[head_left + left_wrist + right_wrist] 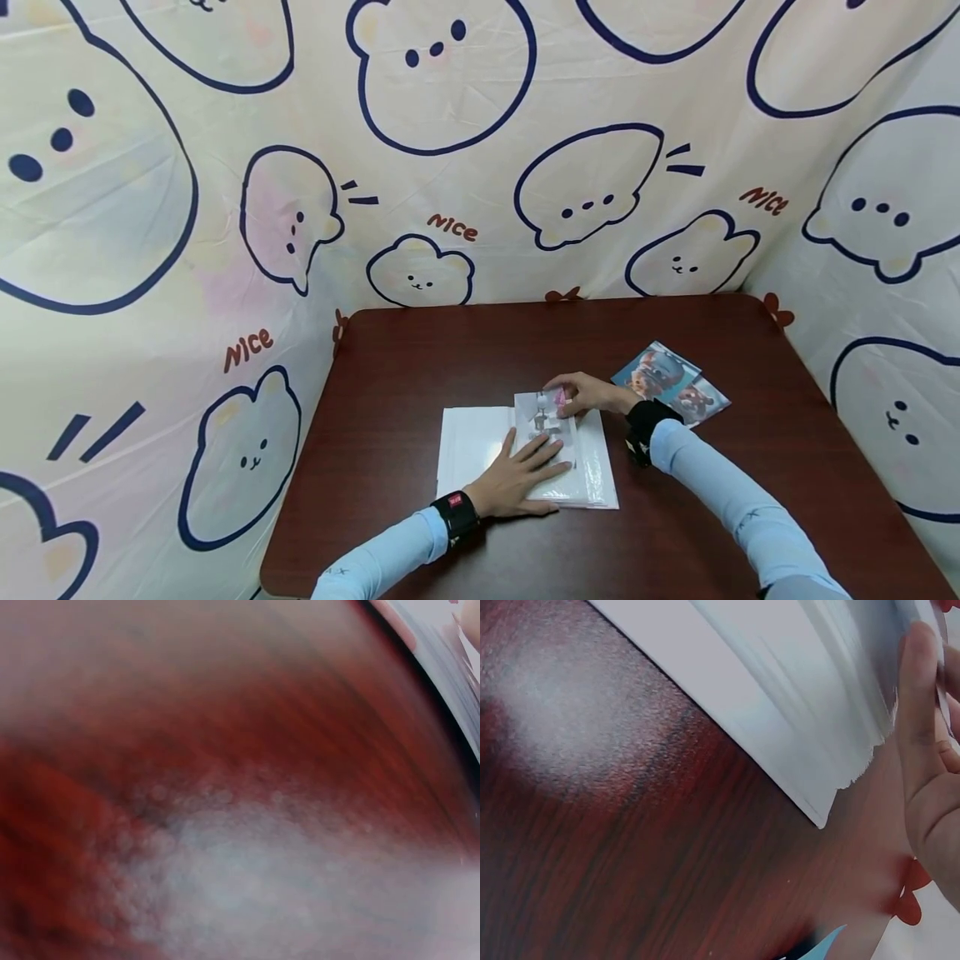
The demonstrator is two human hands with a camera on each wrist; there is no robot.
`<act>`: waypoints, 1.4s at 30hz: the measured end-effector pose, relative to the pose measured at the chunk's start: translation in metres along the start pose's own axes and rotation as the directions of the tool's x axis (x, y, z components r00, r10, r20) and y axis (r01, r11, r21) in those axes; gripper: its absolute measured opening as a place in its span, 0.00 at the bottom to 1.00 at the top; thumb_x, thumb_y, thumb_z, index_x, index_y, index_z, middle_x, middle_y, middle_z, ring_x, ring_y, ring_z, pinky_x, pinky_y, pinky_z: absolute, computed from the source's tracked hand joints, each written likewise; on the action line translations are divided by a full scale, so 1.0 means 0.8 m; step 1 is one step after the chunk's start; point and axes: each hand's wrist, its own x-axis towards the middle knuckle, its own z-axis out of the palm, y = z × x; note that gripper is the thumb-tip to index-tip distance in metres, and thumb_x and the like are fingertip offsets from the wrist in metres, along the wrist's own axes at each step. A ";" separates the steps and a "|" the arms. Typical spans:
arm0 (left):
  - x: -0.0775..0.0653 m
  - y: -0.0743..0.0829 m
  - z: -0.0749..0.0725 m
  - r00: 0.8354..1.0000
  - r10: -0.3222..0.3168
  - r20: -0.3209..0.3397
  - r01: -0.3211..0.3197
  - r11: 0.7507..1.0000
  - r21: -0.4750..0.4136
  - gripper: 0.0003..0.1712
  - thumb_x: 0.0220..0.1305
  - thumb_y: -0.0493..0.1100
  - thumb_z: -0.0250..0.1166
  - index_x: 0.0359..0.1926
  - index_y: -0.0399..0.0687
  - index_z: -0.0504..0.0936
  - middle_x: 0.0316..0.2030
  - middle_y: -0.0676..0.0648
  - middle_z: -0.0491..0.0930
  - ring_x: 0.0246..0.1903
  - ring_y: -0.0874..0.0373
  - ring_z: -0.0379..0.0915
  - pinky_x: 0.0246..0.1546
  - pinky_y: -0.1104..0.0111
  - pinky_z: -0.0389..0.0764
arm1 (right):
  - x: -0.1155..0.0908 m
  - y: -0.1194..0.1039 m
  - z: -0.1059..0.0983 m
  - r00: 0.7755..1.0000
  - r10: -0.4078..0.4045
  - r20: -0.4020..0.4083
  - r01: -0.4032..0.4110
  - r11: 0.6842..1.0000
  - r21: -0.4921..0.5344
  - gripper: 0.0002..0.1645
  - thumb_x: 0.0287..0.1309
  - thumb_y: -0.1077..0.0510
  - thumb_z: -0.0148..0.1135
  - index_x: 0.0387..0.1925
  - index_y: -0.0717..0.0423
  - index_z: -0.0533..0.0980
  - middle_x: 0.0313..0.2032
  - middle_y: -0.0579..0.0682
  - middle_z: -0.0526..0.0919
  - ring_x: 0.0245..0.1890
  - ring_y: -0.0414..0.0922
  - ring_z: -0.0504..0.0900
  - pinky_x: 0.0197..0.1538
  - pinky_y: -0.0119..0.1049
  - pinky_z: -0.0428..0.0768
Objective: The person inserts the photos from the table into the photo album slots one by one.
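Head | left hand (517, 481) spread over album (471, 437) — right hand (588, 393) pinching card (528, 410) | tabletop (390, 392) stretching beyond album's left edge

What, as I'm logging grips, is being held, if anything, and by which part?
The right hand pinches a printed sheet near its upper right corner; the left hand rests spread over its lower part, gripping nothing.

We see cream fabric hangings (487, 187), printed with navy-outlined bears (450, 92) and red "Nice" lettering (452, 227), enclosing a reddish-brown wood-grain bench (637, 546) on three sides.
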 end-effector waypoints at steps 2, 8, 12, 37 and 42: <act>0.000 0.000 0.001 1.000 -0.005 -0.014 0.005 1.000 0.008 0.45 0.71 0.76 0.51 0.82 0.71 0.52 0.84 0.54 0.43 0.83 0.52 0.37 0.76 0.36 0.54 | -0.001 -0.001 0.002 1.000 0.023 -0.014 -0.023 1.000 0.011 0.34 0.63 0.65 0.69 0.68 0.69 0.71 0.26 0.48 0.78 0.23 0.38 0.80 0.31 0.34 0.84; 0.000 0.001 0.003 0.999 -0.025 -0.034 0.026 0.999 0.034 0.47 0.70 0.77 0.51 0.83 0.70 0.50 0.84 0.54 0.40 0.83 0.52 0.36 0.77 0.39 0.55 | -0.002 -0.006 0.007 0.998 0.041 -0.054 -0.042 0.999 -0.015 0.25 0.65 0.66 0.68 0.62 0.71 0.77 0.28 0.57 0.80 0.25 0.40 0.79 0.30 0.36 0.84; 0.000 0.001 0.002 0.999 -0.025 -0.035 0.027 0.998 0.058 0.48 0.70 0.78 0.49 0.83 0.70 0.50 0.84 0.54 0.41 0.83 0.51 0.39 0.76 0.39 0.57 | -0.002 -0.006 0.010 0.995 0.068 -0.072 -0.071 0.997 -0.035 0.21 0.66 0.64 0.67 0.58 0.70 0.80 0.40 0.62 0.86 0.27 0.40 0.80 0.31 0.34 0.83; 0.002 -0.005 -0.038 0.913 -0.407 0.009 0.205 0.441 -0.874 0.37 0.83 0.57 0.45 0.83 0.46 0.52 0.82 0.32 0.44 0.80 0.29 0.38 0.75 0.35 0.54 | -0.021 -0.036 0.043 0.991 0.028 -0.131 0.003 0.974 0.226 0.36 0.83 0.47 0.45 0.74 0.72 0.61 0.54 0.69 0.81 0.40 0.52 0.87 0.45 0.47 0.88; 0.003 -0.048 -0.071 0.756 -0.655 0.017 0.168 0.169 -0.971 0.32 0.85 0.52 0.42 0.79 0.37 0.59 0.75 0.31 0.63 0.73 0.33 0.62 0.72 0.42 0.66 | -0.004 -0.069 0.091 0.994 -0.065 -0.090 0.085 0.967 0.242 0.38 0.84 0.45 0.38 0.79 0.68 0.51 0.69 0.74 0.70 0.64 0.68 0.77 0.58 0.58 0.83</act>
